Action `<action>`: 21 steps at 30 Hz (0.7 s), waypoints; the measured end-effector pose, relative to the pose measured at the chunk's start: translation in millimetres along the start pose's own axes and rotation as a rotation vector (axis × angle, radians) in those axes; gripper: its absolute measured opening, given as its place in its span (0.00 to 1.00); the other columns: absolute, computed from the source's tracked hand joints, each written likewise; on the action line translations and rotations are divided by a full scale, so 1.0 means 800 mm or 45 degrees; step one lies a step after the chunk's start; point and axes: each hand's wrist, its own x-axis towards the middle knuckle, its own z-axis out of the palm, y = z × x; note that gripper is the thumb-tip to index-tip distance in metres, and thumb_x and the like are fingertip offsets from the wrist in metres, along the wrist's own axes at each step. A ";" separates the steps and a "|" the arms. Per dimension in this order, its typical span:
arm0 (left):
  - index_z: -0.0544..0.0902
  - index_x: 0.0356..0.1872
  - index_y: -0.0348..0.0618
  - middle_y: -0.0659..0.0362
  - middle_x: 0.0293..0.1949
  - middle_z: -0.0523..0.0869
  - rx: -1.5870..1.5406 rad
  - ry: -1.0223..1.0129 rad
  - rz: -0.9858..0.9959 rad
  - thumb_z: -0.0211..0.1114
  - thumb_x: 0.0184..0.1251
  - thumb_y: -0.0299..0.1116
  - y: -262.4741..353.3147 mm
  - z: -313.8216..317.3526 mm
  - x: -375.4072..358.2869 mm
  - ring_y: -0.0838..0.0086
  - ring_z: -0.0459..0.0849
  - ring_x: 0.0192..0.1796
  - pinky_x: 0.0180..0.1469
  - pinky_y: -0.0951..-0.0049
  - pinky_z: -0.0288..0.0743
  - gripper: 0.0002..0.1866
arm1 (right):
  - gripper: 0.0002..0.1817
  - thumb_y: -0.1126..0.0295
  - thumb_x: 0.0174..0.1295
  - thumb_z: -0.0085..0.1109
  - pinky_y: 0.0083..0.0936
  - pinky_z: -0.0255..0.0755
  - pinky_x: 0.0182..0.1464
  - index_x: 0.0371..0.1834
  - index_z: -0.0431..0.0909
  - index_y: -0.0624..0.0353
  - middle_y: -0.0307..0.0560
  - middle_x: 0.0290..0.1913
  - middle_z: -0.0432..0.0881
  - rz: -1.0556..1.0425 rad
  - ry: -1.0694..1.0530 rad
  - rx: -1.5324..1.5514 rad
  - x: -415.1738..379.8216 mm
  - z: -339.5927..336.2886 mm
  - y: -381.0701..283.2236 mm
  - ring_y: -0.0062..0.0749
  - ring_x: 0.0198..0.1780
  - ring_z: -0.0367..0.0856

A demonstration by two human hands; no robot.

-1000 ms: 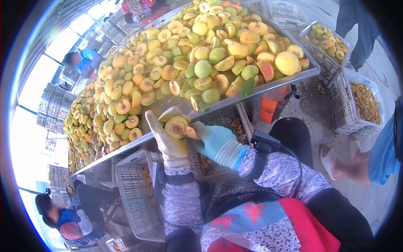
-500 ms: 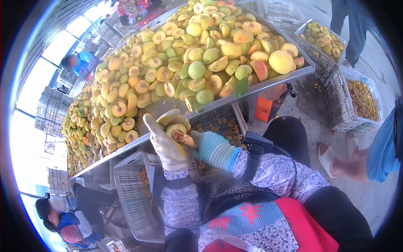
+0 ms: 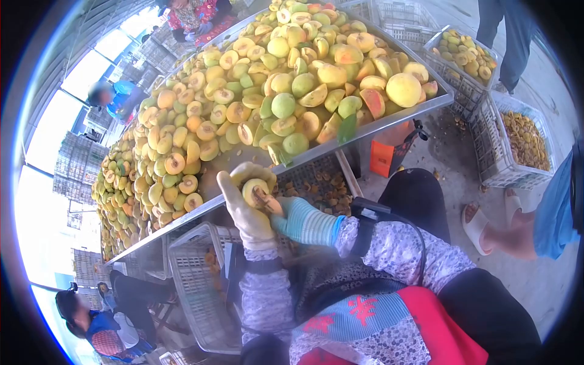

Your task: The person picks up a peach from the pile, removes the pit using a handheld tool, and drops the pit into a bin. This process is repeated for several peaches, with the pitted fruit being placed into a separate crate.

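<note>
My left hand [image 3: 250,220], in a cream glove, is closed around a halved peach [image 3: 250,190] with its cut face toward me. My right hand [image 3: 303,221] wears a teal striped glove and grips a small tan-handled tool [image 3: 272,205]. The tool's end meets the brown centre of the peach half; its tip is hidden there. Both hands are just in front of the metal table's edge [image 3: 210,205]. On the table lies a large heap of yellow-green peaches [image 3: 243,91], many of them cut in half.
Below my hands is a crate [image 3: 313,182] of brown scraps, with another plastic crate [image 3: 204,292] to its left. Crates of fruit [image 3: 465,58] and scraps [image 3: 523,143] stand on the right, near a person's sandalled feet [image 3: 480,228]. Another person [image 3: 100,325] sits lower left.
Both hands stay together at the table's edge. The peach half has turned slightly in my left hand, and the tool now points more steeply into its centre. The view has shifted a little.
</note>
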 end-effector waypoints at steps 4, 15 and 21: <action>0.81 0.31 0.35 0.48 0.27 0.84 0.209 0.083 -0.066 0.47 0.78 0.60 0.011 0.006 -0.004 0.64 0.83 0.30 0.39 0.66 0.80 0.33 | 0.18 0.63 0.64 0.54 0.43 0.77 0.51 0.47 0.78 0.68 0.70 0.41 0.83 0.127 -0.116 -0.194 -0.003 -0.013 -0.016 0.62 0.48 0.83; 0.77 0.23 0.41 0.52 0.22 0.80 0.157 0.101 -0.176 0.52 0.76 0.57 0.006 0.010 -0.003 0.64 0.80 0.25 0.29 0.67 0.76 0.29 | 0.15 0.64 0.68 0.53 0.35 0.77 0.44 0.43 0.79 0.68 0.54 0.34 0.85 0.108 -0.123 -0.131 -0.004 -0.002 -0.003 0.41 0.38 0.84; 0.68 0.15 0.47 0.55 0.16 0.72 -0.368 -0.176 -0.480 0.56 0.75 0.52 0.011 0.000 0.002 0.64 0.72 0.18 0.22 0.67 0.66 0.28 | 0.16 0.62 0.69 0.51 0.32 0.78 0.38 0.48 0.77 0.64 0.47 0.31 0.81 0.510 -0.732 0.605 -0.018 -0.034 -0.002 0.35 0.32 0.81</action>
